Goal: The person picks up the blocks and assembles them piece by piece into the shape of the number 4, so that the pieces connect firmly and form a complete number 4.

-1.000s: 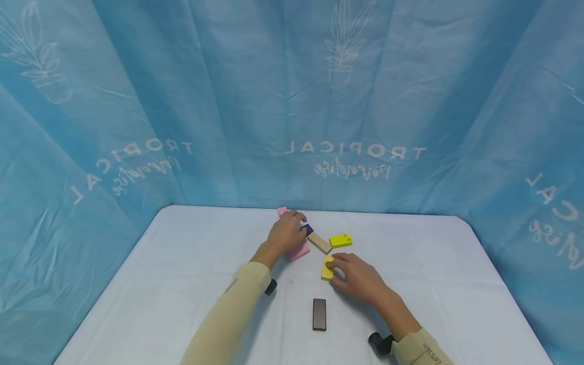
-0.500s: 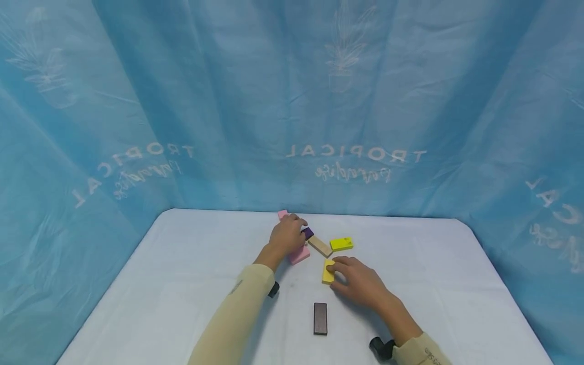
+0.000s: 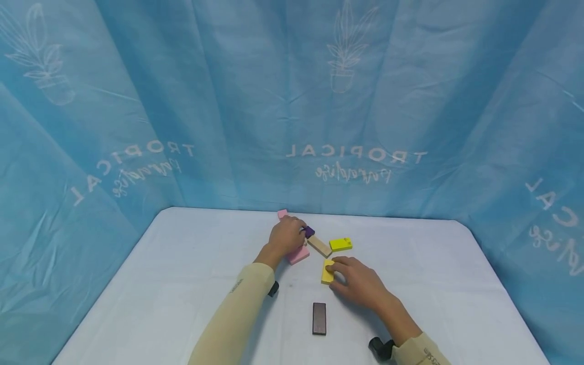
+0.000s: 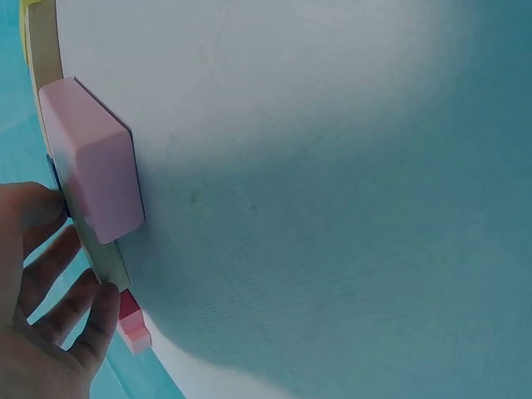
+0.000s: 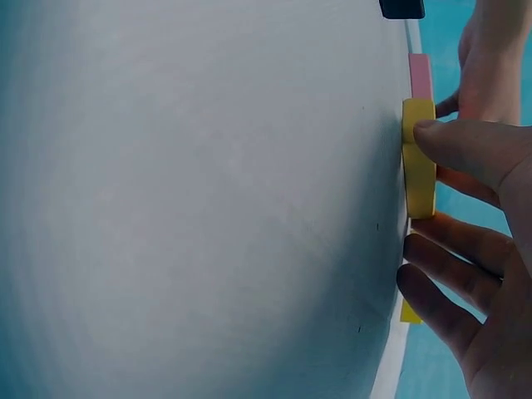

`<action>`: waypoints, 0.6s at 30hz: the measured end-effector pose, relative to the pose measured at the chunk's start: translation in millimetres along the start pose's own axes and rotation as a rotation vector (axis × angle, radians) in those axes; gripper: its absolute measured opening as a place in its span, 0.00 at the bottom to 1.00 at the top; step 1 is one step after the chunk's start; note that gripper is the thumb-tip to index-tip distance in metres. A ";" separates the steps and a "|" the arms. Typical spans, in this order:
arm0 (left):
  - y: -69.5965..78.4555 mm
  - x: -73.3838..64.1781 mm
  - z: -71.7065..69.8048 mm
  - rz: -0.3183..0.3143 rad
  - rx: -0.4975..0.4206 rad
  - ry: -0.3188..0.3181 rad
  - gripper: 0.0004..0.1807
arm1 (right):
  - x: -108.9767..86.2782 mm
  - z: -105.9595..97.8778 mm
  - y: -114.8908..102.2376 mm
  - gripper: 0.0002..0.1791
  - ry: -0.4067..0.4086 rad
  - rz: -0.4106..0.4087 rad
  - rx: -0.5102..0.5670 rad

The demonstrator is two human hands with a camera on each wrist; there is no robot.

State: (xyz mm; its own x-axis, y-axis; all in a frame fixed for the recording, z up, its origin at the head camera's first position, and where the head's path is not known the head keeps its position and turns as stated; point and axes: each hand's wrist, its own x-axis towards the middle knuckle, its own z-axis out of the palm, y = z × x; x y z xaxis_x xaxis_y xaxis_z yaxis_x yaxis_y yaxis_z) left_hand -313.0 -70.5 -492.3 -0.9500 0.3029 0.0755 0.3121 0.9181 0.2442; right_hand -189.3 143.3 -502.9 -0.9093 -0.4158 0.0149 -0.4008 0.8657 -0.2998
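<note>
My left hand (image 3: 287, 235) reaches over the far blocks, thumb and index finger around a dark purple block (image 3: 309, 231). Beneath its wrist side lies a thick pink block (image 4: 96, 162); a pale wooden piece (image 4: 108, 266) shows behind that, by the fingertips. Another pink block (image 3: 283, 213) lies beyond the knuckles, partly covered. My right hand (image 3: 358, 279) pinches a yellow block (image 5: 420, 166), its thumb on the near face and the other fingers spread past the end. A plain wooden block (image 3: 320, 246) slants between purple and yellow.
A second bright yellow block (image 3: 340, 244) lies behind the right hand. A dark brown block (image 3: 319, 319) lies nearer, between the forearms. The white tabletop (image 3: 182, 284) ends against a blue curtain (image 3: 255, 101) on the far side and both flanks.
The purple block has shifted slightly to the right at the left fingertips. Both hands stay nearly in place; the whole head view moves a little.
</note>
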 end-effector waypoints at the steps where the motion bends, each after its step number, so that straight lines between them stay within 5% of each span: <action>1: -0.4 0.0 0.0 0.001 -0.003 0.001 0.16 | -0.1 -0.1 0.0 0.21 0.004 -0.004 0.000; 12: -0.7 -0.1 0.9 0.011 0.019 -0.002 0.18 | -1.2 -0.6 0.2 0.21 0.021 -0.014 -0.005; 18: 3.2 1.4 5.1 0.015 0.113 0.032 0.22 | -1.9 -0.2 1.4 0.21 0.023 -0.020 0.014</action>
State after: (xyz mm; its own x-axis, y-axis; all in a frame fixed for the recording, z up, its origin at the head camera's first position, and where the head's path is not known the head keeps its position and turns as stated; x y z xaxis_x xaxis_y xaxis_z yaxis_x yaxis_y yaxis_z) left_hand -313.3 -65.8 -496.3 -0.9445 0.3097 0.1100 0.3227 0.9372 0.1327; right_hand -188.1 145.3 -503.1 -0.9034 -0.4265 0.0433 -0.4178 0.8532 -0.3122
